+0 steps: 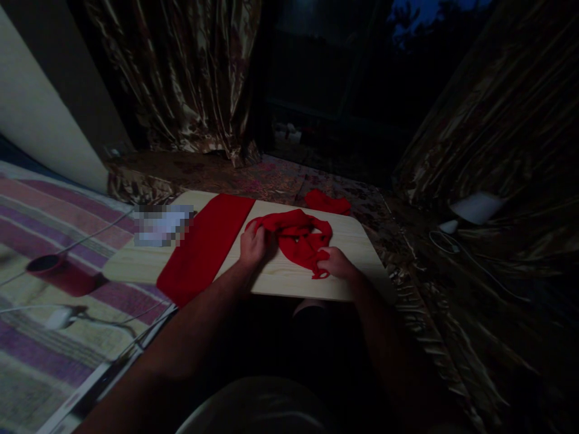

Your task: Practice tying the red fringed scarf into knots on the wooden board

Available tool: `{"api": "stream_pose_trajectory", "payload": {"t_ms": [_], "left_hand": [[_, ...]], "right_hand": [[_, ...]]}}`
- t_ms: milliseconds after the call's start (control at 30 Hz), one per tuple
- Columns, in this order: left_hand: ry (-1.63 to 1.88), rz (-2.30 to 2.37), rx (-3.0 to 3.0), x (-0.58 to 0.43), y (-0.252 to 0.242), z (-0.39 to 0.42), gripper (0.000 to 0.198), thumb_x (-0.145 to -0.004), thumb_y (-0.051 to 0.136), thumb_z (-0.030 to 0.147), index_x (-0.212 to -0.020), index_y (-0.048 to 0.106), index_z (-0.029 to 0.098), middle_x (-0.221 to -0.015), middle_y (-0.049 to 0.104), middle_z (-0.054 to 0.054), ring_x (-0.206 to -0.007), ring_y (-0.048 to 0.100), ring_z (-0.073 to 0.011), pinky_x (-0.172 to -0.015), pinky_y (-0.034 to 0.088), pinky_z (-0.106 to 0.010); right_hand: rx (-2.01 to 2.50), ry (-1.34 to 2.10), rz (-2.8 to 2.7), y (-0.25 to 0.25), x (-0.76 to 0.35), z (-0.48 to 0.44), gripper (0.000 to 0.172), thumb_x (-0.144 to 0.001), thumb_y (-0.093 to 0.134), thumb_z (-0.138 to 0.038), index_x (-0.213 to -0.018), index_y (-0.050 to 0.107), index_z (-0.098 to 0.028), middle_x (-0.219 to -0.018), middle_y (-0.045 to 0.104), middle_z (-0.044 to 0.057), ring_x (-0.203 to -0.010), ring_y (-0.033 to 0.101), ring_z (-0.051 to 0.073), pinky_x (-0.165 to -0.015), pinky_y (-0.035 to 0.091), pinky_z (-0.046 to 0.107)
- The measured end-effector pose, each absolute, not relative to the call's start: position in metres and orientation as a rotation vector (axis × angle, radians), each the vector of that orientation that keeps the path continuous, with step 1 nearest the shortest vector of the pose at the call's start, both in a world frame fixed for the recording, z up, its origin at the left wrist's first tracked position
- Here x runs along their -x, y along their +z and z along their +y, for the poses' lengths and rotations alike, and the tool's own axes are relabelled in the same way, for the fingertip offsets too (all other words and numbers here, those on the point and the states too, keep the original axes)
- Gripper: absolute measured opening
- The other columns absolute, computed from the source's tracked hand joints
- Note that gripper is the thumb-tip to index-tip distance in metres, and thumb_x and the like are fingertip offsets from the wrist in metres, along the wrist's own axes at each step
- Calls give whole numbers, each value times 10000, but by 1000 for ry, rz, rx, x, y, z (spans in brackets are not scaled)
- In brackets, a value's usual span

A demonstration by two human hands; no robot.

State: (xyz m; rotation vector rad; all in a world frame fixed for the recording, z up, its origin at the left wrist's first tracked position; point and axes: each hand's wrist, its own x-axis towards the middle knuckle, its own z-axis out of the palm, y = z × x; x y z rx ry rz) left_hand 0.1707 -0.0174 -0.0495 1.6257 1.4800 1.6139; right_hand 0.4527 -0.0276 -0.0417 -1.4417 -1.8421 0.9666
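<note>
While the left hand [254, 244] grips the left edge of a crumpled red cloth [294, 226], the right hand [335, 263] pinches its near right corner, so both hands are clamped on the fabric, well apart from each other. This cloth lies loosely bunched on the right part of a pale wooden tabletop [357, 247], with gaps showing between its folds. Left of it, a flat red fabric strip [205, 244] crosses the board from far to near and hangs over the near edge. Farther left on the board sits a blurred-out item [163, 226]. Another red cloth piece [328, 202] lies by the far edge. On the striped bedspread [31, 226] at left rests a dark red cylindrical container [67, 278].
</note>
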Motion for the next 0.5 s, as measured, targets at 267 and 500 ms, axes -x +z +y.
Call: {"api": "stream_pose_trajectory", "payload": {"t_ms": [267,500], "left_hand": [[1600,1431,-1501,-173,-52,-12,452,-907,445,366,-1181,744,167,-1056,774,-61,-995,691,-240,-902,541,-340],[1069,1258,-2181,-179,-48,-21,257,-843,589,391,-821,786,229,-842,758,-43,-834,690,-215,-838,538,-358]], "right_hand": [[2086,105,-1758,-13,-573,-3,239,-716,642,-175,-932,745,-167,-832,740,107,-746,673,223,-691,510,305],[1957,-308,-1866,-21,-529,2,810,-744,686,-216,-1516,461,-115,-1587,404,243,-1478,341,406,-1184,279,599]]}}
